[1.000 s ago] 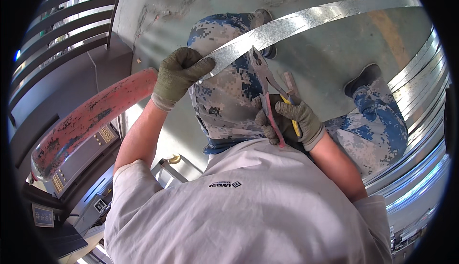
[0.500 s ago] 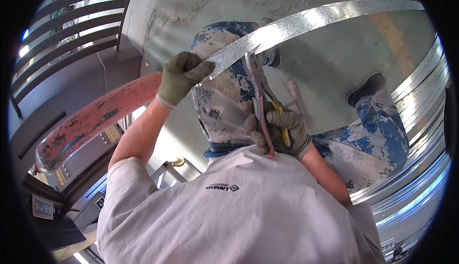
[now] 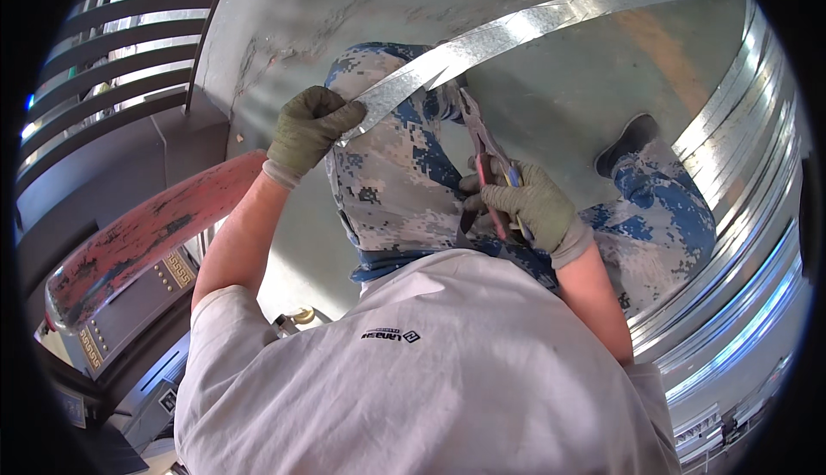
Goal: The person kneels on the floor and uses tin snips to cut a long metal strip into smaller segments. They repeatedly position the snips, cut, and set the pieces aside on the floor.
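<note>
My gloved left hand [image 3: 311, 131] is closed, pinching the near end of a long, shiny sheet-metal strip [image 3: 508, 38] between thumb and fingers. From there the strip arcs up over my knee and away to the far right. A notch shows in its lower edge beyond my left hand. My gloved right hand [image 3: 538, 208] grips a pair of tin snips [image 3: 483, 135] by the handles, one of them red. The snips' jaws point up close to the strip's lower edge; whether they touch it, I cannot tell.
Many bright metal strips [image 3: 731, 191] lie stacked along the right. To the left stand a worn red cylinder [image 3: 155, 234], a dark slatted rack [image 3: 129, 36] and a dark cabinet with gold trim [image 3: 129, 311]. My legs in camouflage trousers [image 3: 379, 182] straddle the greenish floor [image 3: 559, 96].
My right hand and the snips have shifted right, with the handles closer together. The left hand still holds the strip's end; the whole view has slid slightly.
</note>
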`<state>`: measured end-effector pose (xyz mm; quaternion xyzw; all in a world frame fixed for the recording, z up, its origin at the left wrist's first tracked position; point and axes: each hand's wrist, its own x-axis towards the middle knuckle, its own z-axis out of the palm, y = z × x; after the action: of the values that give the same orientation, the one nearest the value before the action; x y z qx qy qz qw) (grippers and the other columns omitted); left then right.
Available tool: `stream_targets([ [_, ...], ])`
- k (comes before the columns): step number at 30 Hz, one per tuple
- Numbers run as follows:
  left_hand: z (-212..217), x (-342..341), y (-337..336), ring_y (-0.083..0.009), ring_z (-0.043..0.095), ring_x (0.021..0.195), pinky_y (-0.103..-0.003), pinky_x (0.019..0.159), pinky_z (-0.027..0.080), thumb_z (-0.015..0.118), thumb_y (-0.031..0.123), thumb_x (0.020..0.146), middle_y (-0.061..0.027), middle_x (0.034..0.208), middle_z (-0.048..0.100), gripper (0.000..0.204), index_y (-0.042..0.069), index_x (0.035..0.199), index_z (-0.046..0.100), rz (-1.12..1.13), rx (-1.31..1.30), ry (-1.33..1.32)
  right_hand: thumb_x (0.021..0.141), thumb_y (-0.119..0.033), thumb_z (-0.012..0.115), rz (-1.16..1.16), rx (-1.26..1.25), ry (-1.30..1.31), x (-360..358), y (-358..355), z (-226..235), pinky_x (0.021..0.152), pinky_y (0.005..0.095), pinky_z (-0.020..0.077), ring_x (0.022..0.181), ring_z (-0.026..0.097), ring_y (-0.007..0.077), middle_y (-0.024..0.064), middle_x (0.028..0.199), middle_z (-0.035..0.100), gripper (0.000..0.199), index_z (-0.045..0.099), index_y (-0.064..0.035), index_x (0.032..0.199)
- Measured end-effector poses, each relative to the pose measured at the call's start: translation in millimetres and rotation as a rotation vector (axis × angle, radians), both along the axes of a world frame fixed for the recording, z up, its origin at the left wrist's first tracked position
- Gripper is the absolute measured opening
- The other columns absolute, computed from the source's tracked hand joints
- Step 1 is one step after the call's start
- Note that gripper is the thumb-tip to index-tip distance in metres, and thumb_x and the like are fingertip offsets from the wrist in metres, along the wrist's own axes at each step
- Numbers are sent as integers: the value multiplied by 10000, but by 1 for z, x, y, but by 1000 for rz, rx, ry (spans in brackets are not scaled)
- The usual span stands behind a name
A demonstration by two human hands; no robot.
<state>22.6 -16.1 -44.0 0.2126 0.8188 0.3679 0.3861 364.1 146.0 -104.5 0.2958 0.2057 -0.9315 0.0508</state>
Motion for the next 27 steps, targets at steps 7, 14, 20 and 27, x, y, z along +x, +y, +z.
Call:
stream_targets([
  [7,2,1,3,-58,599,776,-249,694,496,904,171,988,27,880,720,222,17,996,744,-40,-5,22,1040,-133,782,181,265,-171,-4,11,-5,502,323,444,601,572,117,24,821,671,274,671,-61,1281],
  [14,-2,-3,-2,-81,644,823,-277,734,544,944,223,956,-7,915,763,282,-1,1017,784,-59,14,32,1035,-185,787,307,523,-167,-10,25,5,557,317,485,616,564,109,21,809,646,286,680,-61,1269],
  [20,2,3,1,-52,591,789,-248,712,498,915,171,979,40,874,710,223,28,968,744,-36,34,37,1023,-238,791,383,700,-172,-15,31,10,565,323,499,619,570,119,22,847,660,378,685,-81,1350],
  [27,2,2,1,-54,589,791,-251,713,498,917,167,977,41,873,708,216,29,973,751,-55,33,47,1033,-275,782,377,735,-127,-15,35,2,548,320,495,607,572,116,13,835,659,428,677,-91,1406],
])
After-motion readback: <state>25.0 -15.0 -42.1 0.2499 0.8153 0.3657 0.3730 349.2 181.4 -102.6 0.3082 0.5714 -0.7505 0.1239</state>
